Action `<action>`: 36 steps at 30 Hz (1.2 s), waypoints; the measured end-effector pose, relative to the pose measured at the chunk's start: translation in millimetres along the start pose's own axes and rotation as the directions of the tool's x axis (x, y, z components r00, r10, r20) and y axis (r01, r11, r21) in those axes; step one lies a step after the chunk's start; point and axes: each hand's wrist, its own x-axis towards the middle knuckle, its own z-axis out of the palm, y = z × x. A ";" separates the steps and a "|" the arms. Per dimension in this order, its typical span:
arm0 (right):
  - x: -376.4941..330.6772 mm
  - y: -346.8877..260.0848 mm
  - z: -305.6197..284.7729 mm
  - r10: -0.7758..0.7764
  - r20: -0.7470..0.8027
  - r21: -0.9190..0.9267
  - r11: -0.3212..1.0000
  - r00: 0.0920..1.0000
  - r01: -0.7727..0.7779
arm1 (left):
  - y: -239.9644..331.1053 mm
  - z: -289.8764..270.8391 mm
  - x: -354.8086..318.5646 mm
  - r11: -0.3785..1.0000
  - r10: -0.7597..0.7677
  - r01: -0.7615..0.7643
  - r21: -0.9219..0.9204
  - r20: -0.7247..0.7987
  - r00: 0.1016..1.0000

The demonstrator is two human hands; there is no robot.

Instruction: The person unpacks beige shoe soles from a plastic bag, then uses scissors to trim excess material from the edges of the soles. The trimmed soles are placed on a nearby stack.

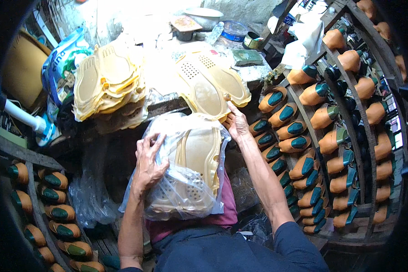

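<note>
In the head view I see a clear plastic bag (177,211) lying across the person's lap, with pale tan sole sheets (197,149) showing through it, dotted with small holes at the end nearer the body; a maroon cloth (228,199) peeps out from under the bag. The left hand (150,163) rests on the bag's left side, fingers bent and a little spread over the film, and from here I cannot tell whether they pinch any of it. The right hand (235,122), just beside the bag's far right corner, has thumb and fingers clamped on the near edge of a yellow-rimmed sheet (208,93), which lies just beyond the bag on the counter (163,84), its own holes toward the far end. Beyond the bag and to its left, an uneven pile of similar sheets (88,84) with ragged yellow edges sits on that counter, and farther left of the bag there is a blue plastic sack (52,70). Well beyond the bag, at the back, I notice a pale basin (204,17), a clear bottle (215,32), a round blue container (234,31) and a green block (246,57). To the bag's right, a wooden rack carries rows of tan shoe shapes (327,118) with dark green parts, and a smaller rack to the bag's left holds more shoe shapes (61,212) like them
</note>
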 end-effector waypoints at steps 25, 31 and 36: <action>-143.9 -164.9 41.2 -0.404 0.340 -0.305 0.807 0.849 0.506 | 44.2 -33.6 1.0 0.633 -0.315 -0.006 -0.774 -0.265 0.911; -172.1 -205.0 64.9 0.028 0.672 -0.524 0.725 0.740 0.448 | 57.3 -16.7 6.4 -0.453 0.247 0.364 -0.814 0.278 0.928; -145.7 -201.2 41.4 0.338 0.645 -0.714 0.586 0.685 0.383 | 62.9 19.2 -42.0 0.105 -0.055 0.571 -0.815 0.568 0.821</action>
